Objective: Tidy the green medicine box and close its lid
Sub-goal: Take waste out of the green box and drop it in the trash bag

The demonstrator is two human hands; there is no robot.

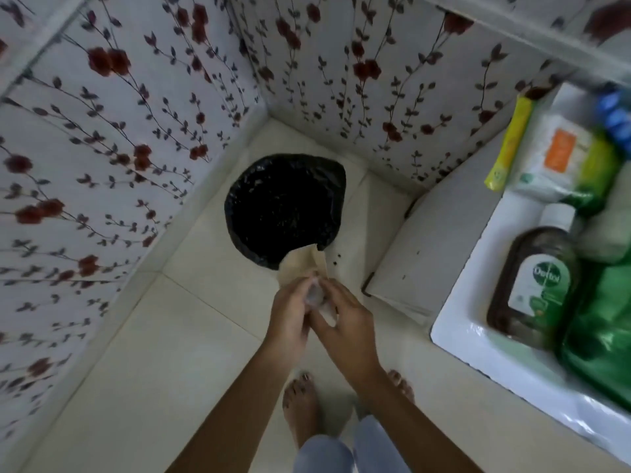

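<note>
Pale floor tiles fill the lower part of the view, and two walls covered with flowered paper meet in a corner behind one bin lined with a black bag. You stand barefoot, with your two feet visible below your arms.

Your left hand and your right hand come together just in front of the bin. The fingers of both hands are curled and pressed around one small clear thing, maybe a piece of plastic; it is too blurred to say more. One beige paper piece sticks out from between your hands toward the rim of the bin and overlaps it.

On the right you have the medicine box, with a white glossy rim. Its lid is open. Inside I count one brown Dettol bottle with a white cap lying flat, one yellow tube-like pack at the far end, one white pack with an orange label, one blue item at the far corner, blurred, and green plastic packaging at the near side. One grey-white flat panel lies between the box and the bin; I cannot tell what it is.
</note>
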